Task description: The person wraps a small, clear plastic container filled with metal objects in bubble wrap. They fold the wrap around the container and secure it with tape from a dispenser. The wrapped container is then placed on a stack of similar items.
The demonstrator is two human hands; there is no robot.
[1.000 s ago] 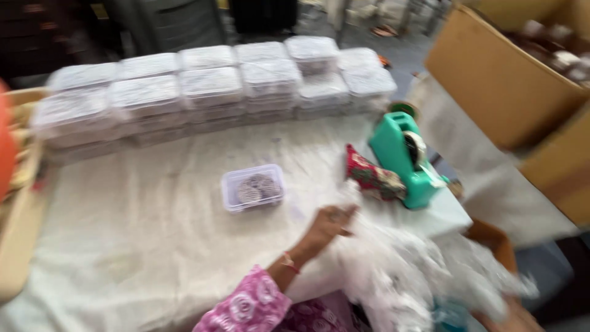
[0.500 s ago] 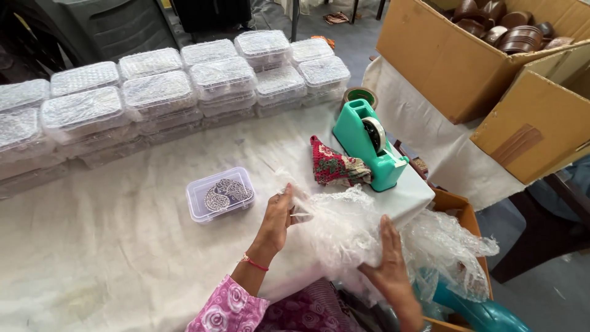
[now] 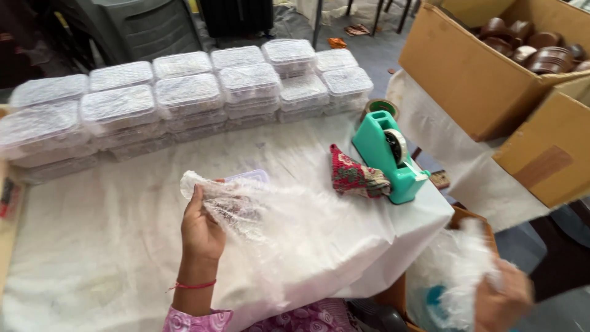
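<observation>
Clear bubble wrap (image 3: 270,215) was pinched at its upper left corner by the person's left hand (image 3: 201,229), the fingers closed on the sheet's edge and the thumb folded over it. The sheet was held up above the table and spread to the right and downward from that hand. Behind its top edge, a small clear plastic box (image 3: 249,177) with a pale lid sat on the table, mostly hidden by the wrap. A thin red thread bracelet (image 3: 192,285) circled the left wrist, above a pink floral sleeve (image 3: 196,321).

The right hand (image 3: 501,301) was low at the right, beyond the table's corner, blurred; it was buried in a bundle of more bubble wrap (image 3: 455,273), but whether its fingers were closed on it could not be told.

The table was covered with a white cloth (image 3: 92,246). Near its right edge stood a teal tape dispenser (image 3: 390,154) holding a roll of tape, and a crumpled red patterned cloth (image 3: 356,178) lay touching its left side. Along the far edge of the table, stacks of clear lidded containers (image 3: 184,98) stood in two rows. To the right of the table, open cardboard boxes (image 3: 485,67) held dark brown round items (image 3: 534,46).
</observation>
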